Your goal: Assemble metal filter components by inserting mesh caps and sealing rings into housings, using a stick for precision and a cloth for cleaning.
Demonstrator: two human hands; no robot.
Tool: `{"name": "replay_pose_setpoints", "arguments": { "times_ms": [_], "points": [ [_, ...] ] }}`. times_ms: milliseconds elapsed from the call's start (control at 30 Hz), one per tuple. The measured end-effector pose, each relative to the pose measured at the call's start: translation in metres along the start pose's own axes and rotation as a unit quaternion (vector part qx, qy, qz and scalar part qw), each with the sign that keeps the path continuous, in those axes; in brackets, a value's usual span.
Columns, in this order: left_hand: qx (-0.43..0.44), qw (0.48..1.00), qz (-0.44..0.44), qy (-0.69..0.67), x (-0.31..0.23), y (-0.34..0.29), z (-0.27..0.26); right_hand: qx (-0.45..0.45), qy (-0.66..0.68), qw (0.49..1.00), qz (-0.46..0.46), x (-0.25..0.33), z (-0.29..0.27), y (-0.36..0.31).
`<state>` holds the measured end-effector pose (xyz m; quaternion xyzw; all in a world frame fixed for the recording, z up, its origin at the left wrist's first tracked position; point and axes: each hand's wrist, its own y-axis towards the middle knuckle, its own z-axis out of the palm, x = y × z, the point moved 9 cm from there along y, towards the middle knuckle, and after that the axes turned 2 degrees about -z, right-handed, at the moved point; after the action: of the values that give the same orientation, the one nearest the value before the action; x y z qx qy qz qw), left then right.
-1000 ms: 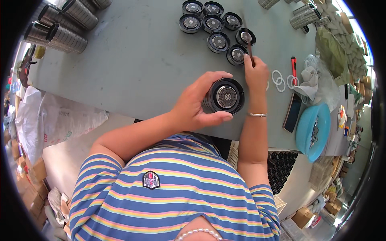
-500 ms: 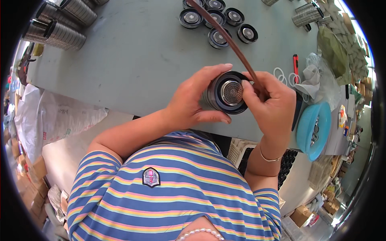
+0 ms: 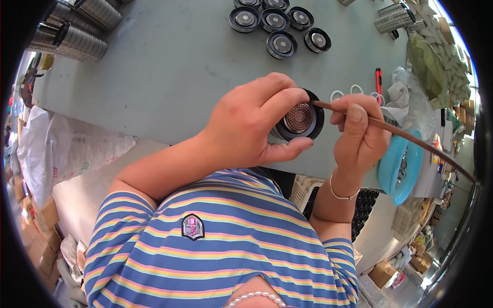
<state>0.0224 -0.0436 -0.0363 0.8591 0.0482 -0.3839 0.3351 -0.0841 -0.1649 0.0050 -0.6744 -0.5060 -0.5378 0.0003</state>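
Note:
My left hand [image 3: 257, 115] wraps round a black round lid [image 3: 317, 127] whose open side faces up, with a perforated metal disc [image 3: 299, 118] in its middle. The left index finger bends over the rim at the top, and the thumb lies along the lower edge. My right hand [image 3: 362, 131] pinches a thin brown stick [image 3: 405, 134]. One end of the stick touches the inside of the lid near its rim, by the left index fingertip. Its other end reaches off to the lower right.
Several black lids with metal centres [image 3: 275, 21] lie on the grey table [image 3: 169, 66]. Stacked metal cylinders [image 3: 84, 43] stand far left. White rings, a red cutter [image 3: 379, 79], clear plastic [image 3: 408, 97] and a blue basin [image 3: 386, 177] holding small metal parts lie right.
The stick has swung from pointing up and away to pointing right, its tip now at the lid's inner rim. My right thumb left the disc; my left fingers moved over the rim.

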Motion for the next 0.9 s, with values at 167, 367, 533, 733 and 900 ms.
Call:
{"name": "replay_pose_setpoints", "arguments": {
  "times_ms": [167, 367, 533, 733, 900],
  "points": [
    [-0.021, 0.999, 0.009, 0.024, -0.001, -0.001, -0.003, 0.068, -0.03, 0.997, 0.01, 0.006, -0.003, 0.001],
    [0.006, 1.0, -0.022, -0.002, 0.003, -0.002, -0.001, 0.111, 0.106, 0.983, 0.098, 0.004, 0.016, -0.003],
    [-0.005, 1.0, -0.024, -0.004, 0.005, -0.004, 0.0, 0.132, 0.128, 0.981, 0.065, 0.01, 0.04, 0.004],
    [-0.027, 0.999, -0.037, -0.022, 0.006, -0.001, -0.002, 0.045, -0.066, 0.992, -0.095, 0.022, 0.026, 0.022],
    [0.038, 0.997, -0.058, -0.033, 0.008, -0.002, 0.002, 0.07, -0.107, 0.991, -0.035, 0.017, 0.007, 0.016]
  ]
}}
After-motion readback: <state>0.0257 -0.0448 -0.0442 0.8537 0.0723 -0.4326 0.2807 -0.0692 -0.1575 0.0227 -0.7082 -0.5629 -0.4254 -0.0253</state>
